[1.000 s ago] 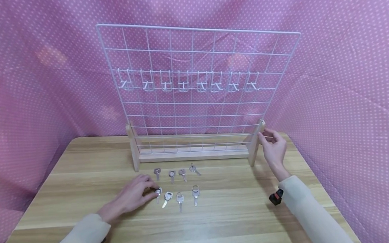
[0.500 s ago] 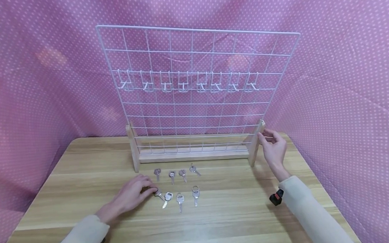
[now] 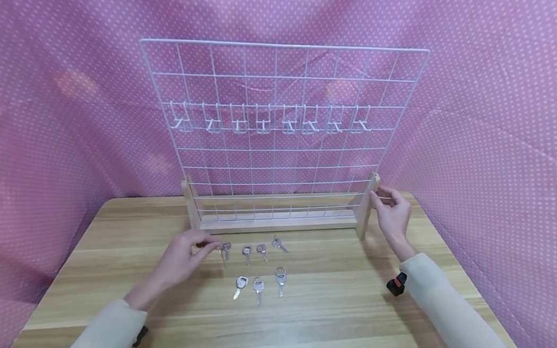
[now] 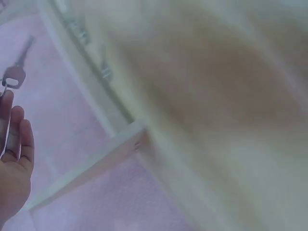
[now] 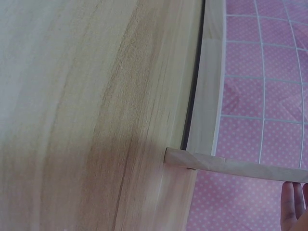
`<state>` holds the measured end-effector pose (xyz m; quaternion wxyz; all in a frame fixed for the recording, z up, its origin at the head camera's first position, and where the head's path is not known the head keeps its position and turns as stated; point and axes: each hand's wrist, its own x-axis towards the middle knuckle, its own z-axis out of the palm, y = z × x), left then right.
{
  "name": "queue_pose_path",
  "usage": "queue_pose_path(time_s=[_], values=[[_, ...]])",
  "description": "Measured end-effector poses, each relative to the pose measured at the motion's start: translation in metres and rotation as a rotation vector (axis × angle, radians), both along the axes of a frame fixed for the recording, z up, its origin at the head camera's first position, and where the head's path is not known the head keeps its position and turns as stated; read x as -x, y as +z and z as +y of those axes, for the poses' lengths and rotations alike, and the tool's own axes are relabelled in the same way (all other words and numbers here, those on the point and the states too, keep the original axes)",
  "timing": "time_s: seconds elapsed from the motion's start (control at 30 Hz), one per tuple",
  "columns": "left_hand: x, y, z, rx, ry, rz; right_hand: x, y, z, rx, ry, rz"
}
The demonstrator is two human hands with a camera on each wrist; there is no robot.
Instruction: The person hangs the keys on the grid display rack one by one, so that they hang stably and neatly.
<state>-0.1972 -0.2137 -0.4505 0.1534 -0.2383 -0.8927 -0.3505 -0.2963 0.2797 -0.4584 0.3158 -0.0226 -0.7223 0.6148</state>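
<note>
My left hand [image 3: 180, 260] pinches a silver key [image 4: 15, 74] by its ring, and the key hangs above the table beside the leftmost key [image 3: 227, 250] of the back row. In the left wrist view the held key is slightly blurred. My right hand [image 3: 393, 217] grips the right wooden post [image 3: 364, 211] of a white wire grid rack [image 3: 282, 151], thumb at its front edge. In the right wrist view only those fingertips [image 5: 287, 197] show, against the post. A front row includes a key [image 3: 240, 286], another key [image 3: 258, 291] and a key with a ring [image 3: 281, 282].
Several white hooks [image 3: 263, 125] hang in a line across the upper grid. The rack stands on a wooden base [image 3: 281, 224] near the back of the wooden table [image 3: 316, 320]. Pink dotted cloth [image 3: 496, 129] surrounds the table on the back and sides.
My left hand has picked up the leftmost front-row key, which turned a little on the table first, and carried it up toward the back row. The right hand stays on the post.
</note>
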Motion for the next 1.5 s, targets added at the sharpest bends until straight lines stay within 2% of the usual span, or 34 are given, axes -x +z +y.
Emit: queue_pose_path(time_s=[0.17, 0.4, 0.5, 0.73, 0.9, 1.0, 1.1, 1.2, 1.33, 1.5], values=[[0.007, 0.037, -0.001, -0.088, 0.030, 0.030, 0.001, -0.001, 0.001, -0.004, -0.001, 0.003], [0.023, 0.087, -0.009, -0.184, 0.053, 0.205, 0.000, -0.002, 0.001, -0.005, -0.002, -0.005], [0.028, 0.109, -0.012, -0.229, 0.074, 0.242, 0.000, -0.002, 0.002, -0.006, 0.000, -0.002], [0.036, 0.155, -0.019, -0.302, 0.178, 0.226, -0.001, -0.001, 0.000, -0.006, 0.001, -0.007], [0.044, 0.180, -0.021, -0.383, 0.222, 0.234, -0.001, 0.001, -0.001, 0.011, 0.003, -0.015], [0.050, 0.188, -0.022, -0.436, 0.255, 0.235, -0.001, 0.001, -0.001, 0.020, 0.001, -0.018], [0.056, 0.190, -0.022, -0.477, 0.277, 0.236, -0.001, 0.001, 0.000, 0.020, 0.006, -0.021], [0.062, 0.187, -0.024, -0.482, 0.294, 0.239, 0.000, 0.001, 0.000, 0.017, 0.011, -0.025], [0.069, 0.181, -0.026, -0.476, 0.320, 0.207, 0.000, 0.001, 0.001, 0.009, 0.009, -0.021], [0.076, 0.176, -0.025, -0.490, 0.315, 0.188, 0.000, -0.001, 0.001, -0.005, 0.006, -0.009]])
